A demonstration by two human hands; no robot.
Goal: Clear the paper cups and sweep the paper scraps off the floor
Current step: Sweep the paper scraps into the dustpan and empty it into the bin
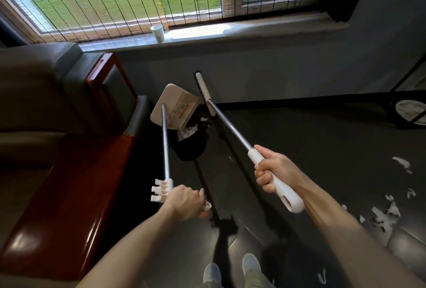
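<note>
Left hand [184, 202] grips the dustpan [175, 105] handle, right hand [274, 172] the broom [204, 89] handle.
Beyond the left hand, the tilted dustpan half hides a dark shape [191, 149], hard to make out. Paper scraps [382, 216] lie right of the right hand; a paper cup [157, 32] stands far ahead on the sill [253, 31].

1. No words, numbers or brand names can be read anywhere in the frame.
2. The dustpan [177, 103], at centre frame, carries a small orange sticker [184, 110]; its print is too blurred to read.
</note>
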